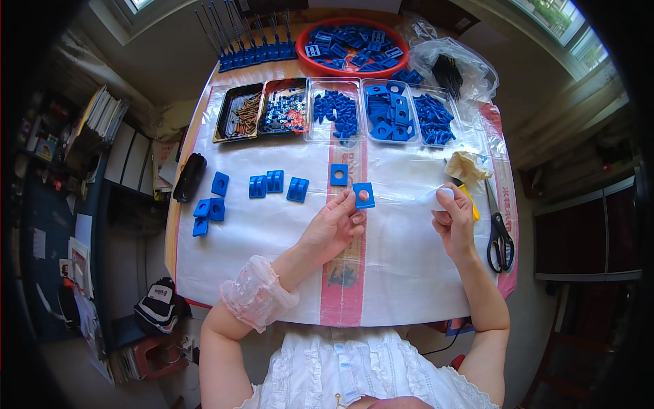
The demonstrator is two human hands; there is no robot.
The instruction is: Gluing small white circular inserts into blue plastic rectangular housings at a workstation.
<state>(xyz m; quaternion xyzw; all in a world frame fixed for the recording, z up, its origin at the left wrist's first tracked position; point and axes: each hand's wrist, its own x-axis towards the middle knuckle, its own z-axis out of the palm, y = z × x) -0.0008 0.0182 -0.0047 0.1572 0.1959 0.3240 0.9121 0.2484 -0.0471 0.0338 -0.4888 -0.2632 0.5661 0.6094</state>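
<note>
My left hand (335, 221) pinches a blue square plate with a round hole (370, 194) by its left edge, above the middle of the table. Just beyond it, another blue holed plate (338, 168) lies flat. My right hand (455, 221) is closed at the right, fingers curled in, around a small whitish piece (441, 199) that I cannot make out. Left of my left hand lie several blue ridged pieces (298, 189) in a loose row. Farther left are several blue plates (216, 209), some overlapping.
Clear trays line the back, holding brass-coloured screws (248, 116), small nuts (289, 112) and blue parts (334, 105). Behind stand a red basin (303, 58) of blue pieces and a rack of upright rods (255, 54). Scissors (501, 242) lie right; a black case (190, 177) lies left.
</note>
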